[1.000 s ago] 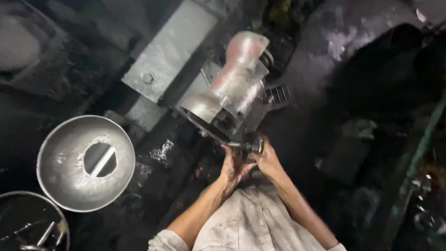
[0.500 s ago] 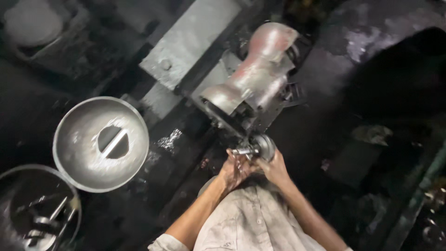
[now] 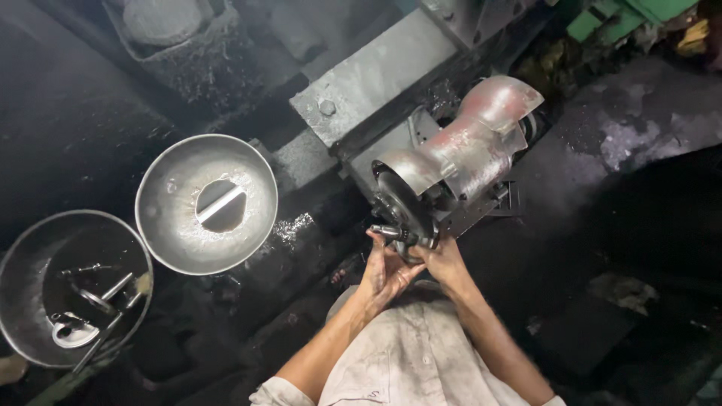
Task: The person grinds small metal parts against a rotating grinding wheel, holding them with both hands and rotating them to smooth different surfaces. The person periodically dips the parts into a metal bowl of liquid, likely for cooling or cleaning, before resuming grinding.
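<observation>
Metal rod [image 3: 392,234] lies crosswise against grinding wheel [image 3: 398,207]; both hands' fingers clamped on it.

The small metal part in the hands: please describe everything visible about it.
The small metal part is a short, dark grey, rod-like piece with a shiny tip, lying roughly level. The left hand and the right hand hold it against the lower rim of the grinding wheel. Finer details are too small to tell.

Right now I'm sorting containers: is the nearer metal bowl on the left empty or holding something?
Holding something. The dark bowl at the lower left has several small metal parts lying in its bottom. What kind they are I cannot tell.
</observation>
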